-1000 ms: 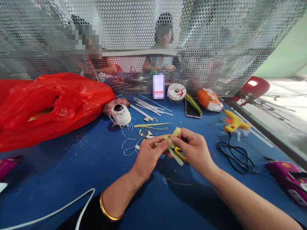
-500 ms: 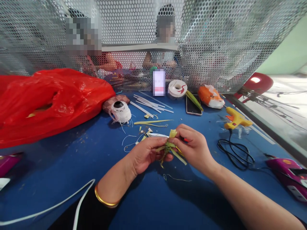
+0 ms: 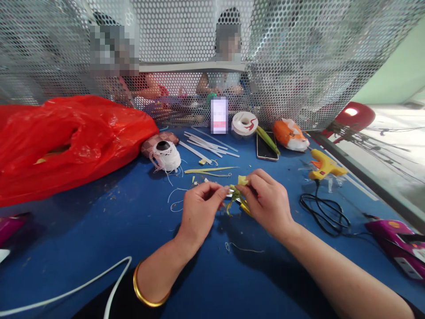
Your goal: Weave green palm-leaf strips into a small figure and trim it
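Observation:
Both my hands meet over the middle of the blue table (image 3: 99, 230), closed on a small bundle of yellow-green leaf strips (image 3: 236, 195). My left hand (image 3: 199, 210) pinches the bundle's left end with thumb and forefinger. My right hand (image 3: 265, 201) grips its right side, fingers curled; a pale strip end sticks up above the thumb. Loose strip scraps (image 3: 209, 170) and white thread bits (image 3: 175, 204) lie just beyond the hands. A gold bangle (image 3: 146, 290) sits on my left wrist.
A red plastic bag (image 3: 66, 141) fills the left. A white thread spool (image 3: 165, 155), white sticks (image 3: 206, 146), tape roll (image 3: 245, 123), phone (image 3: 264, 148) and yellow glue gun (image 3: 323, 166) with black cord (image 3: 323, 212) lie behind. A perforated metal screen (image 3: 299, 66) backs the table; people sit beyond it.
The bundle has been gathered tighter and lifted slightly farther from me. My left hand shifted from cupping it underneath to pinching its left end; the long dangling strips are drawn in.

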The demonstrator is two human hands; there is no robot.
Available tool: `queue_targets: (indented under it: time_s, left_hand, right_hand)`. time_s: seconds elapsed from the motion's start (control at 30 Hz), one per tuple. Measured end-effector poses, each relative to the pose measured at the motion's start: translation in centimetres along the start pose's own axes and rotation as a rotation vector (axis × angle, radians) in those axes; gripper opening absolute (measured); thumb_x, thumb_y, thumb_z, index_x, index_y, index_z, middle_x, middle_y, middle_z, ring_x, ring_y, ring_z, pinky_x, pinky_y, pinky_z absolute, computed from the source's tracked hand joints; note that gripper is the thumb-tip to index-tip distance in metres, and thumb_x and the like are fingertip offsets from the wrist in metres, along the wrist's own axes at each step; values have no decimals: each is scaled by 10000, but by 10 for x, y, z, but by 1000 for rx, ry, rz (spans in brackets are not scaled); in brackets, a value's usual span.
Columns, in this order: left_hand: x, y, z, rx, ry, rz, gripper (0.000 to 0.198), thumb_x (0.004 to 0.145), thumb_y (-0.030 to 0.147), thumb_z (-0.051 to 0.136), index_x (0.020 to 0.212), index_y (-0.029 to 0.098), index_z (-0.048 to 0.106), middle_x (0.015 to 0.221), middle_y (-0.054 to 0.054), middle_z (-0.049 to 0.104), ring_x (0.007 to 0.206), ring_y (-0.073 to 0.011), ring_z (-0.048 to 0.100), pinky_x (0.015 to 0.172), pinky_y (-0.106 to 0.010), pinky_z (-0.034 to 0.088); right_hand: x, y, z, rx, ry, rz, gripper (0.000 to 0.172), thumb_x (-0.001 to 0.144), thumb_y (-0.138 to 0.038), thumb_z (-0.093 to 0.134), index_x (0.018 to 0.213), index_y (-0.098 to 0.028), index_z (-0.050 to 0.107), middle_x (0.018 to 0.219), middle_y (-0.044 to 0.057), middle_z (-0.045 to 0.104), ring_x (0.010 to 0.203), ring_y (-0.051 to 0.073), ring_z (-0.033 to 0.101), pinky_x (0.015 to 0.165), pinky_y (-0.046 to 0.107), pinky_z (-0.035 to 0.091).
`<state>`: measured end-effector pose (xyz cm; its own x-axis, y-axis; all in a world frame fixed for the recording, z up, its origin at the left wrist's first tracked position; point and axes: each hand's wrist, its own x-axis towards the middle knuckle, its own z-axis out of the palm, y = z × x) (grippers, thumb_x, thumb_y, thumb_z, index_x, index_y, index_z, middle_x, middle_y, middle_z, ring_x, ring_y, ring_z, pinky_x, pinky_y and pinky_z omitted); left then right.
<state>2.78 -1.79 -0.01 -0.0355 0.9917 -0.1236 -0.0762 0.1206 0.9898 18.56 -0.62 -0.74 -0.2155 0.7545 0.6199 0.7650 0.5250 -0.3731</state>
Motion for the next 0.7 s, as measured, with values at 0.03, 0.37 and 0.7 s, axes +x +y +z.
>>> queue_targets:
  time_s: [0.03,0.37,0.7]
  left_hand:
    - [-2,0,0,-37,-114,-86,215,760,372,718,673,175,718,602,-20,637,585,-133,543,589,-268,390]
    - [0,-8,-3,-498,-379,-288,188,801,345,715,864,177,772,878,-55,722,869,-151,612,861,-277,435]
    - [0,-9,-1,-507,-347,-227,189,800,343,709,850,171,770,863,-57,719,846,-152,617,843,-278,423]
  right_hand:
    - [-1,-1,-1,-53,29,-57,194,921,-203,513,737,-193,572,739,43,600,632,150,533,569,287,403]
    - [-8,0,-11,-236,167,-544,154,867,-113,591,941,-198,697,814,29,739,740,150,674,757,278,509]
    - [-8,-5,-16,-139,119,-599,271,883,-100,560,1013,-271,724,867,10,777,812,193,744,721,303,550]
